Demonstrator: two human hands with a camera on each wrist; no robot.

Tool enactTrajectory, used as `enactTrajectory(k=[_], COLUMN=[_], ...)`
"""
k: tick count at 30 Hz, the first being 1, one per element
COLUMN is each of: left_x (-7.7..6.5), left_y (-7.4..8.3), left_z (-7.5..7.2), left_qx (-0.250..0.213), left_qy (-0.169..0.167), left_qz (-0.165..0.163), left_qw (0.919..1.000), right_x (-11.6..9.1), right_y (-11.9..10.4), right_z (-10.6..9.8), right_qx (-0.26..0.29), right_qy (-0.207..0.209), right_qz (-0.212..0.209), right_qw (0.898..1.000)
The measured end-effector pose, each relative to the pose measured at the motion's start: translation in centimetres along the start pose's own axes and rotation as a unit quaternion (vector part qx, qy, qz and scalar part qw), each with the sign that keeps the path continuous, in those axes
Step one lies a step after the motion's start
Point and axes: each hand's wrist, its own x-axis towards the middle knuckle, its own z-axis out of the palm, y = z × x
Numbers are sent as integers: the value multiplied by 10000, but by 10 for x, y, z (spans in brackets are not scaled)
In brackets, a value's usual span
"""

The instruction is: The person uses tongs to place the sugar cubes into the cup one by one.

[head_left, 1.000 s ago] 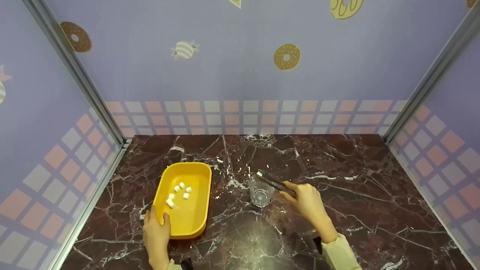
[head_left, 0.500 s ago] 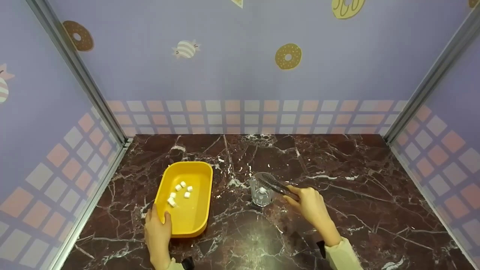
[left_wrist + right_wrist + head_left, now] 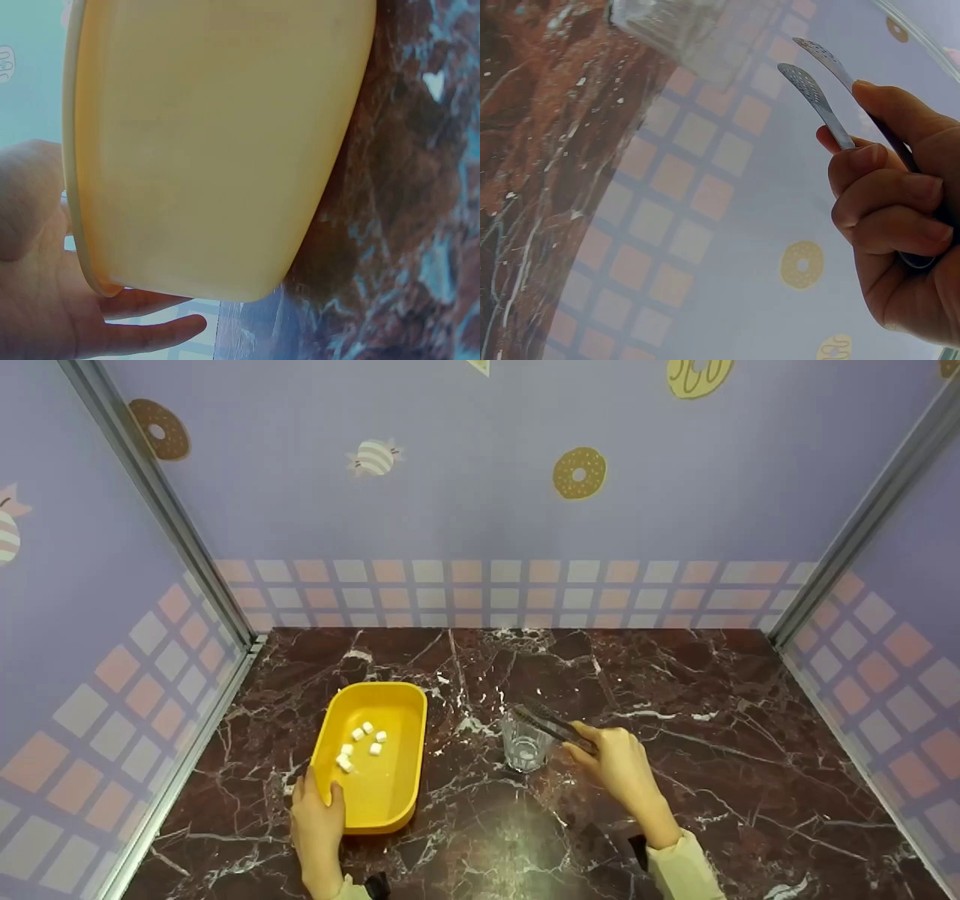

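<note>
My left hand (image 3: 316, 821) grips the near left rim of a yellow tray (image 3: 397, 791), thumb over the edge and fingers along the outside. Several small white cubes (image 3: 375, 749) lie inside it, mostly toward the left. In the left wrist view, the tray's outer wall (image 3: 225, 150) fills the middle. My right hand (image 3: 616, 761) holds metal tongs (image 3: 551, 725) above a clear glass (image 3: 525, 754). Their perforated tips (image 3: 804, 81) stand apart with nothing between them. A whitish shape shows at the bottom of the glass, right of the tray.
Dark red marbled tabletop (image 3: 720, 780) carries white crumbs (image 3: 501, 697) behind the glass. A purple back wall (image 3: 465, 495) with pastel squares and side walls enclose the table.
A white cube was between the tongs' tips, then showed inside the glass lower down; the tips are now bare. My left hand stays on the tray.
</note>
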Motion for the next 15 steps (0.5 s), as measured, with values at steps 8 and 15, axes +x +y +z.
enactTrajectory(k=[8,15], left_x=[1,1], left_y=[0,0], left_z=[2,1], left_qx=[29,57], left_qy=[141,140], left_qz=[131,91], left_qw=[9998,9998], right_x=[13,27], right_y=[-24,-47], right_z=[-5,-6], right_qx=[163,185], right_qy=[109,168], right_qz=[-192,-467], right_qw=[9996,9986])
